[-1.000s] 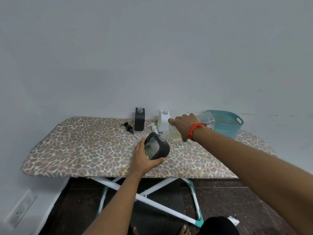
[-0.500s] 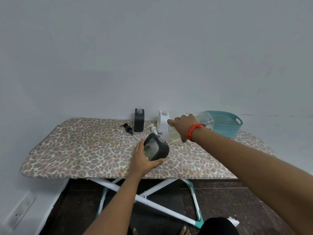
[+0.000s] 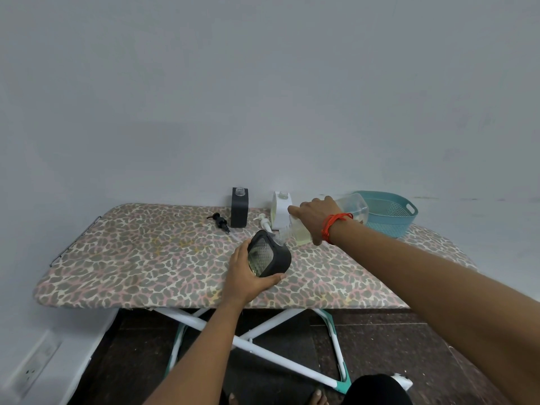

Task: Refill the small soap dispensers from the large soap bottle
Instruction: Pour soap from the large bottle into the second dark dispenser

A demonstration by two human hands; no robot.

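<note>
At the centre of the frame, above the leopard-print board, the left hand cups a tilted dark dispenser from below, fingers wrapped around it. The right hand, arm stretched in from the lower right, grips the large clear soap bottle tipped neck-down to the dispenser's mouth.

left hand gripping tilted black dispenser, right hand tipping large bottle
</note>
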